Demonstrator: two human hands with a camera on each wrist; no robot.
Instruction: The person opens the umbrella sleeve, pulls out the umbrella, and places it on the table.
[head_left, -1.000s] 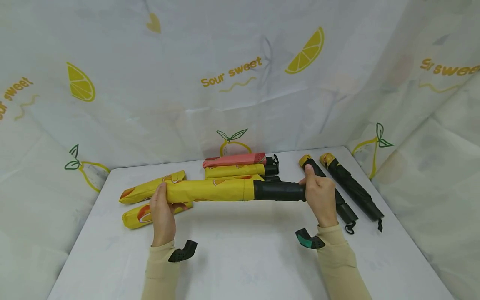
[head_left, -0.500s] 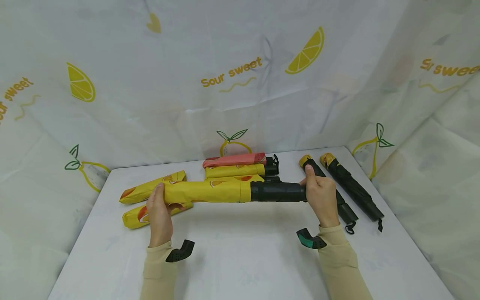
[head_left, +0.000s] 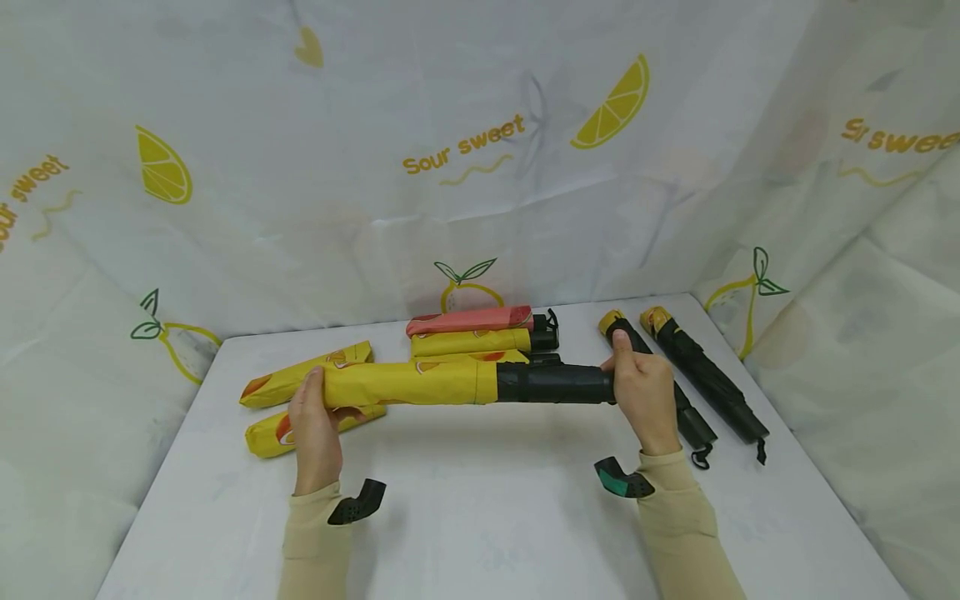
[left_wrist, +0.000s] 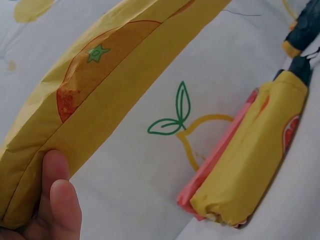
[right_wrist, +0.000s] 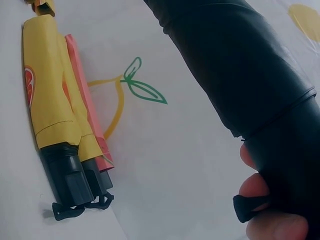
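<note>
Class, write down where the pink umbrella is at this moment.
In the head view, the pink umbrella lies centrally at the back of the table, just behind a yellow umbrella and beyond the held umbrella.

Soft, greyish light here, and the shadows come faint!
Blurry-edged shade spreads over the tabletop [head_left: 487,533] beneath the held umbrella [head_left: 420,384], while a grey patch dulls the upper right of the backdrop [head_left: 480,217]. Both wrist views run dimmer, the umbrella's black end [right_wrist: 245,65] very dark; the head view reads fairly crisp.
</note>
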